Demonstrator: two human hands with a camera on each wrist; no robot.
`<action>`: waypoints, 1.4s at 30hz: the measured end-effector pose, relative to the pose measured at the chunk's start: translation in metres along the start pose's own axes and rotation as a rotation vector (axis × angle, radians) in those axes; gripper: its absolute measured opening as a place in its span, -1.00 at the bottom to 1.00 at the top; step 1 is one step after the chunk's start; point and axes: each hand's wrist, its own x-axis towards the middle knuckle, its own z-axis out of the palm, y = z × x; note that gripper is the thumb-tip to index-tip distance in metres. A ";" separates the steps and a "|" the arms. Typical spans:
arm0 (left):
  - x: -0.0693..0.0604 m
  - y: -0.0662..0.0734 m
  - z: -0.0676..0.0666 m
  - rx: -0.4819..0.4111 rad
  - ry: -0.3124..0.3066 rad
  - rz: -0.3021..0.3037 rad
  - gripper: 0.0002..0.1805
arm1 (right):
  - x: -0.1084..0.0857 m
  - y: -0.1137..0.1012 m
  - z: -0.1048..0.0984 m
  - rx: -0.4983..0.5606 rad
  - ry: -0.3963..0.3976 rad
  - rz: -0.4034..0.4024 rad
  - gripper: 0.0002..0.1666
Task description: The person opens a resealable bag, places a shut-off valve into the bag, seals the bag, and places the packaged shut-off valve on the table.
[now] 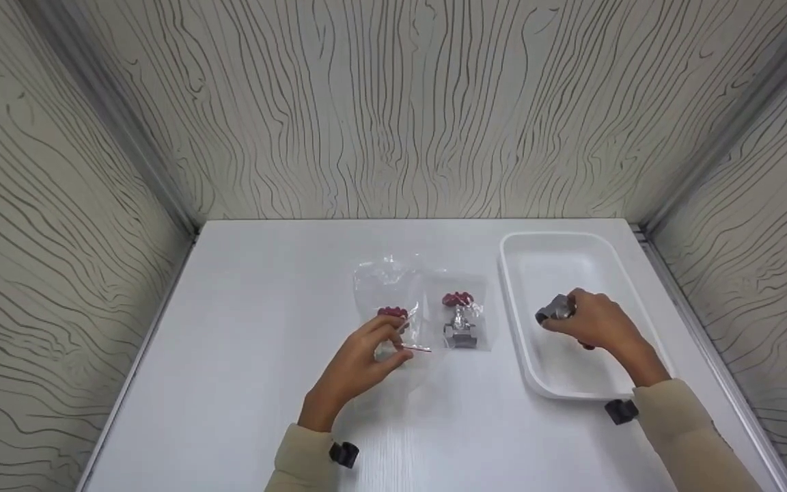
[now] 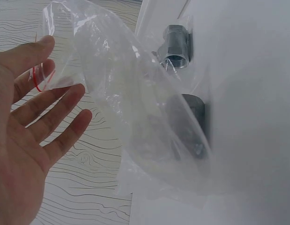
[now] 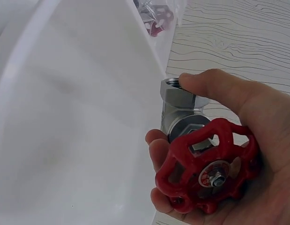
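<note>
My right hand (image 1: 602, 322) grips a metal gate valve (image 1: 557, 308) above the white tray. In the right wrist view its red handwheel (image 3: 189, 161) faces the camera, and the thumb lies at the threaded end. My left hand (image 1: 359, 359) pinches the red-lined mouth of a clear plastic bag (image 2: 109, 61) between thumb and fingers. Inside that bag, a valve with a red handwheel (image 1: 392, 312) is partly hidden by the hand; its dark metal body (image 2: 194, 110) shows through the film. To its right lies another bagged valve (image 1: 460, 333) with a red handwheel.
The white tray (image 1: 537, 383) with raised rims stands on the right side of the white table (image 1: 243, 355). Wood-patterned panels (image 1: 393, 116) enclose the table at the back and both sides.
</note>
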 end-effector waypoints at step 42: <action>0.004 0.004 0.005 0.033 -0.033 -0.032 -0.83 | -0.012 -0.062 0.006 -0.065 0.036 -0.122 -0.09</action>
